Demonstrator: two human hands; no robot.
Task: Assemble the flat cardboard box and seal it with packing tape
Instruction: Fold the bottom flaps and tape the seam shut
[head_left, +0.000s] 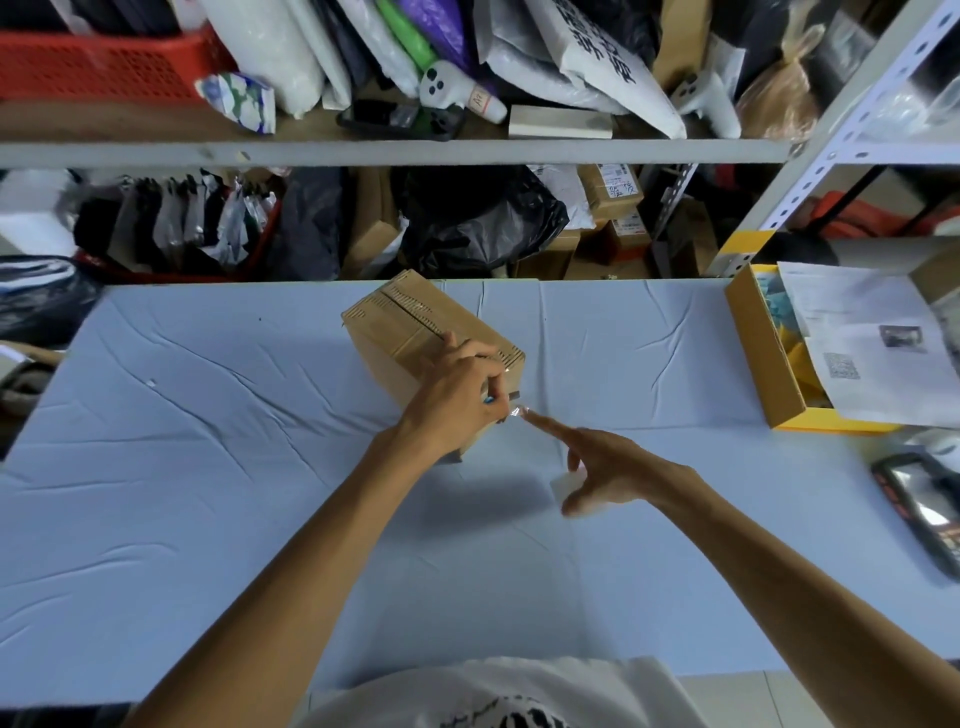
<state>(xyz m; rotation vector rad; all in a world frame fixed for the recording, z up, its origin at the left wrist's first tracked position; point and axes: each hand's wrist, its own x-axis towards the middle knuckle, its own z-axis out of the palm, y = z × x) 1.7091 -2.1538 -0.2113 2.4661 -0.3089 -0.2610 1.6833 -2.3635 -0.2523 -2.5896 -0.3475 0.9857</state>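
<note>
The cardboard box (415, 332) stands on the blue-clothed table (208, 467), toward its far edge. The left hand (457, 400) lies over the box's near end, fingers curled round a small blue-tipped object (489, 400), perhaps a cutter. The right hand (618, 478) lays a straight index finger on clear tape (514, 412) at the near corner; whether its other fingers hold anything, I cannot tell.

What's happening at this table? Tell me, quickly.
A person is taping a cardboard box that stands assembled on the blue-covered table. Clear tape already runs along its top seam. The left hand lies over the box's near end, fingers curled round a small blue-tipped thing. The right hand points its index finger at a loose tape end at the box's near corner. Something pale sits under its thumb, too unclear to name.
</note>
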